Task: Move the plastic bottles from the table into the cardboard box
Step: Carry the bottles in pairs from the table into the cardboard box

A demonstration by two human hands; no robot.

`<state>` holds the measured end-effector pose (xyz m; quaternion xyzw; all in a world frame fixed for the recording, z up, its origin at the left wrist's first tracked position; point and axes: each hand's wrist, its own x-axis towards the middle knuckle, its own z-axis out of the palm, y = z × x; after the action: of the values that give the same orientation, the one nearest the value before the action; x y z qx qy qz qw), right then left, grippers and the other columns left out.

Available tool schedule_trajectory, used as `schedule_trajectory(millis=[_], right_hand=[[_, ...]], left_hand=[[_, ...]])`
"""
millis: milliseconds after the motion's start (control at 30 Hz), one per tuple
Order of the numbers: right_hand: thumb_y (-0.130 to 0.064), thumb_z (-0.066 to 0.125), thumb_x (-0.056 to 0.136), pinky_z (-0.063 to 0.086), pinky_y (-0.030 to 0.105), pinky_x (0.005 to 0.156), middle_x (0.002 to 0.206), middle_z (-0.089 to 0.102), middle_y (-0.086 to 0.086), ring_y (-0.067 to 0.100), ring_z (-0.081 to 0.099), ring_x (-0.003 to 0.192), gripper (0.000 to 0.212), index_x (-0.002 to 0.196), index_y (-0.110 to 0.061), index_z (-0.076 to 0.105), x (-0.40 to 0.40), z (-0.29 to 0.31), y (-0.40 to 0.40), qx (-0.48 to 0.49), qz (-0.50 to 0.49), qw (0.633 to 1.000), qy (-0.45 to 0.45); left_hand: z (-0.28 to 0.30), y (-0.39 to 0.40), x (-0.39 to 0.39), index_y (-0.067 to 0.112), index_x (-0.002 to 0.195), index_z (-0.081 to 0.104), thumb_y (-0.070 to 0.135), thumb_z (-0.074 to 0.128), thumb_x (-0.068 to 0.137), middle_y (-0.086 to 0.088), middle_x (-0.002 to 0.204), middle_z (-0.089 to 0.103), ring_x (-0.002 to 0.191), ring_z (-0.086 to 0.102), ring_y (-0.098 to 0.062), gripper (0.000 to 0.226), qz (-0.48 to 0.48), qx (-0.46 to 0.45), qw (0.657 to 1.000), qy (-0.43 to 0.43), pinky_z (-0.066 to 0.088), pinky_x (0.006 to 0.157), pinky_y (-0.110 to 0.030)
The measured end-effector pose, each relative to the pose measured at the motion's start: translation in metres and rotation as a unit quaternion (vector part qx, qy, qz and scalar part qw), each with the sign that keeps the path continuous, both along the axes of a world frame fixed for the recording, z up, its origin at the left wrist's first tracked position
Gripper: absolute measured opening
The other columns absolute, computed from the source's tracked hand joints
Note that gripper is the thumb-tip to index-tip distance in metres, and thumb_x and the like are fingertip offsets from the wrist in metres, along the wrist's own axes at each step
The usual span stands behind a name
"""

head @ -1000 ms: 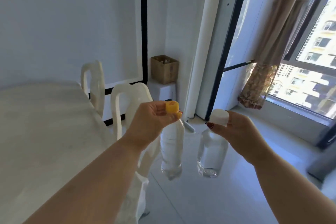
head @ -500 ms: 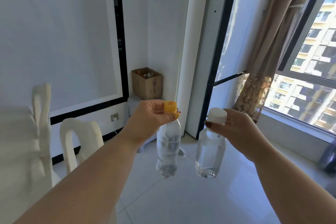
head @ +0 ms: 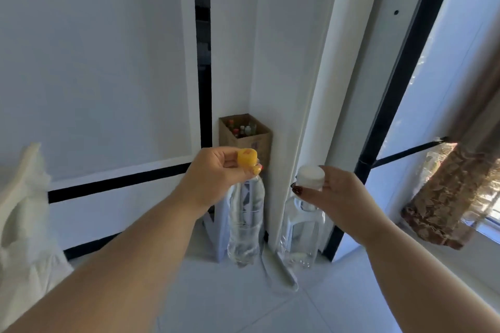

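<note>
Pale walls with black trim, a tiled floor point(head: 243, 305) and a patterned curtain point(head: 454, 197) at the window on the right. Reached forward with both arms, both hands raised at about the same height. Left hand point(head: 216, 170) curled, pinched the neck of a clear plastic bottle point(head: 246, 224) just under its yellow cap point(head: 247, 157), bottle hanging upright below the fingers. Right hand point(head: 338, 194) pinched a second clear bottle point(head: 303, 235) by its white cap point(head: 310, 175), thumb on the near side, that bottle hanging upright too. Hung side by side, near each other but apart, both in the air over the floor. Looked transparent, the left one slimmer and ribbed, the right one wider and squarer in the shoulder. Stood beyond the left hand in the wall corner: a brown cardboard box point(head: 249, 140), open at the top, raised on a white stand point(head: 216, 235). Held several small bottles with coloured caps inside, too small to count. Showed a white chair point(head: 24, 211) at the left edge
</note>
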<state>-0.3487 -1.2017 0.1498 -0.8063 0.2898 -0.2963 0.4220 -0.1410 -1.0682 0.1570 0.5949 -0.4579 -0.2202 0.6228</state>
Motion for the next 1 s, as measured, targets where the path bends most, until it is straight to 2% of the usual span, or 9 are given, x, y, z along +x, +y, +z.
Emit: schedule_trajectory(millis=[200, 300, 367, 400, 533, 733, 867, 933, 1000], right_hand=[[-0.034, 0.083, 0.075, 0.044, 0.001, 0.058, 0.090, 0.076, -0.013, -0.010, 0.066, 0.077, 0.034, 0.106, -0.028, 0.070, 0.086, 0.014, -0.128, -0.007, 0.047, 0.999, 0.008], [-0.040, 0.081, 0.075, 0.050, 0.012, 0.068, 0.090, 0.076, -0.013, -0.004, 0.069, 0.080, 0.031, 0.103, -0.031, 0.071, 0.134, 0.016, -0.186, -0.014, 0.064, 0.998, 0.021], [-0.040, 0.081, 0.074, 0.054, 0.021, 0.075, 0.088, 0.077, -0.014, -0.001, 0.070, 0.082, 0.029, 0.100, -0.033, 0.071, 0.169, 0.015, -0.220, -0.010, 0.067, 0.998, 0.019], [-0.039, 0.081, 0.074, 0.054, 0.021, 0.075, 0.087, 0.076, -0.016, -0.002, 0.070, 0.081, 0.026, 0.097, -0.035, 0.071, 0.182, 0.013, -0.234, -0.012, 0.068, 0.997, 0.018], [-0.034, 0.082, 0.075, 0.049, 0.008, 0.061, 0.085, 0.074, -0.025, -0.007, 0.068, 0.078, 0.023, 0.093, -0.038, 0.068, 0.250, 0.004, -0.297, -0.004, 0.078, 0.997, 0.003], [-0.027, 0.082, 0.076, 0.047, 0.006, 0.058, 0.083, 0.075, -0.021, -0.006, 0.069, 0.074, 0.019, 0.090, -0.032, 0.071, 0.349, 0.005, -0.391, 0.002, 0.065, 0.998, -0.022], [-0.036, 0.080, 0.075, 0.055, 0.026, 0.074, 0.089, 0.077, -0.014, 0.003, 0.072, 0.084, 0.022, 0.094, -0.032, 0.071, 0.409, -0.001, -0.460, 0.005, 0.055, 0.998, -0.021], [-0.034, 0.079, 0.076, 0.058, 0.038, 0.083, 0.093, 0.077, -0.009, 0.011, 0.073, 0.089, 0.023, 0.096, -0.029, 0.071, 0.437, -0.005, -0.493, 0.009, 0.055, 0.998, -0.026], [-0.030, 0.080, 0.077, 0.058, 0.037, 0.085, 0.094, 0.077, -0.010, 0.009, 0.072, 0.089, 0.024, 0.098, -0.028, 0.071, 0.466, -0.013, -0.524, 0.013, 0.064, 0.997, -0.028]], left_hand=[[0.003, -0.103, 0.060, 0.034, 0.087, 0.081, 0.024, 0.082, 0.074, 0.003, 0.094, 0.081, 0.096, 0.075, -0.012, 0.016, 0.062, -0.006, 0.998, 0.017, 0.057, 0.089, -0.028], [0.003, -0.155, 0.097, 0.033, 0.089, 0.079, 0.031, 0.081, 0.068, 0.004, 0.097, 0.080, 0.099, 0.074, -0.011, 0.022, 0.085, 0.000, 0.996, 0.026, 0.055, 0.093, -0.032], [0.004, -0.186, 0.126, 0.036, 0.090, 0.079, 0.029, 0.081, 0.072, 0.008, 0.098, 0.080, 0.100, 0.073, -0.007, 0.019, 0.083, 0.013, 0.996, 0.020, 0.052, 0.090, -0.027], [0.003, -0.199, 0.139, 0.034, 0.092, 0.079, 0.027, 0.080, 0.076, 0.011, 0.099, 0.079, 0.098, 0.072, -0.003, 0.018, 0.078, 0.020, 0.997, 0.010, 0.050, 0.086, -0.022], [-0.004, -0.264, 0.207, 0.028, 0.102, 0.076, 0.020, 0.077, 0.084, 0.015, 0.100, 0.079, 0.100, 0.071, 0.000, 0.019, 0.065, 0.039, 0.997, -0.013, 0.048, 0.087, -0.020], [-0.004, -0.357, 0.304, 0.026, 0.105, 0.075, 0.019, 0.078, 0.083, 0.016, 0.103, 0.078, 0.100, 0.070, 0.002, 0.023, 0.070, 0.047, 0.996, -0.015, 0.046, 0.085, -0.014], [-0.005, -0.419, 0.359, 0.032, 0.098, 0.073, 0.015, 0.077, 0.084, 0.015, 0.103, 0.078, 0.103, 0.071, 0.000, 0.023, 0.081, 0.029, 0.996, 0.008, 0.047, 0.089, -0.017], [-0.005, -0.448, 0.383, 0.032, 0.098, 0.073, 0.014, 0.076, 0.085, 0.015, 0.104, 0.078, 0.104, 0.070, 0.002, 0.023, 0.085, 0.019, 0.996, 0.009, 0.048, 0.086, -0.011], [-0.009, -0.477, 0.405, 0.032, 0.099, 0.073, 0.014, 0.075, 0.086, 0.017, 0.104, 0.077, 0.105, 0.069, 0.004, 0.023, 0.098, 0.015, 0.995, 0.007, 0.048, 0.082, -0.006]])
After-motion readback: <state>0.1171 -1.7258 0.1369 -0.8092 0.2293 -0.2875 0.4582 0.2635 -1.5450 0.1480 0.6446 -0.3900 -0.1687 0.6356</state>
